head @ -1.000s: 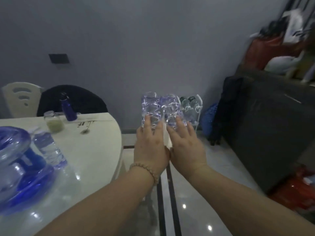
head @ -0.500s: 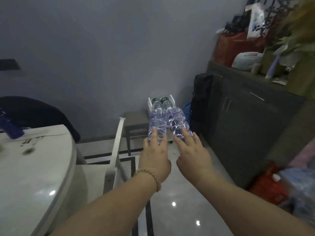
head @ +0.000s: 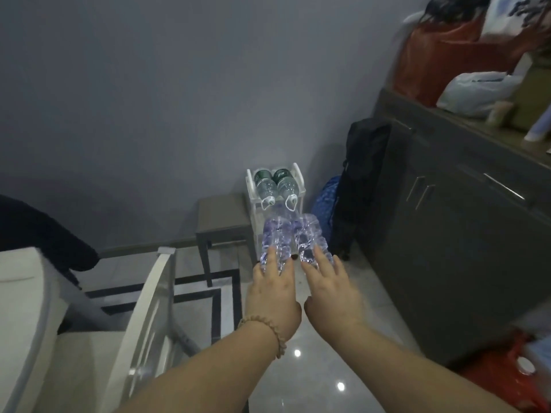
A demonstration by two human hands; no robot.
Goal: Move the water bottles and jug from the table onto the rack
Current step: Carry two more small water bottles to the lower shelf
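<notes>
the two water bottles [head: 293, 241] we carry are held out toward the rack [head: 275, 192], now just short of it, side by side. our left hand [head: 272, 296] wraps one bottle, our right hand [head: 329, 289] the other. a second ago the table filled the left; now we have turned away and the rack, with two bottles [head: 275, 183] already on top, lies ahead. next we judge: lower them onto a free shelf.

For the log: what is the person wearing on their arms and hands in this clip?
Both forearms are bare, with no sleeves in view. The left hand has a bracelet of small round, light-coloured beads at the wrist. The right hand shows no gloves, watch or bracelet, and no rings can be made out on either hand.
</notes>
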